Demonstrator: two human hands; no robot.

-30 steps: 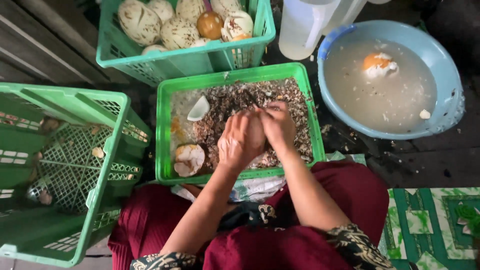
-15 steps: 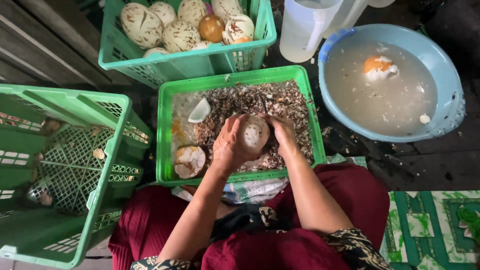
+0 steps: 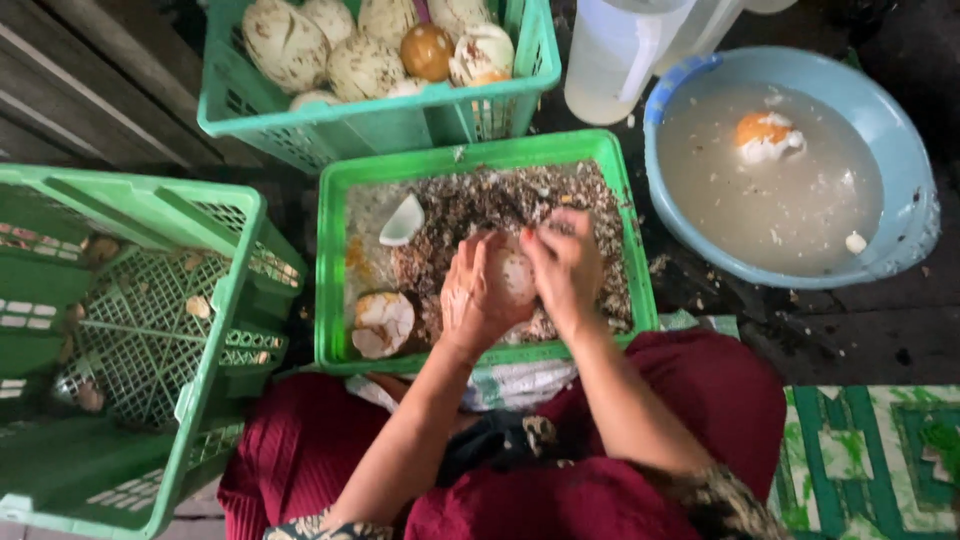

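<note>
Both hands, the left hand and the right hand, are wrapped around one egg over the green tray. It looks light, wet and easy to crack, so hold it softly round the middle. A shell piece lies at ten o'clock.

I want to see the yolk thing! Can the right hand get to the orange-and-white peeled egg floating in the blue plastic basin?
Probably yes. The right hand is busy on the pale egg held with the left hand, but the peeled egg floats uncovered in the open blue basin on that hand's side, with nothing between.
</note>
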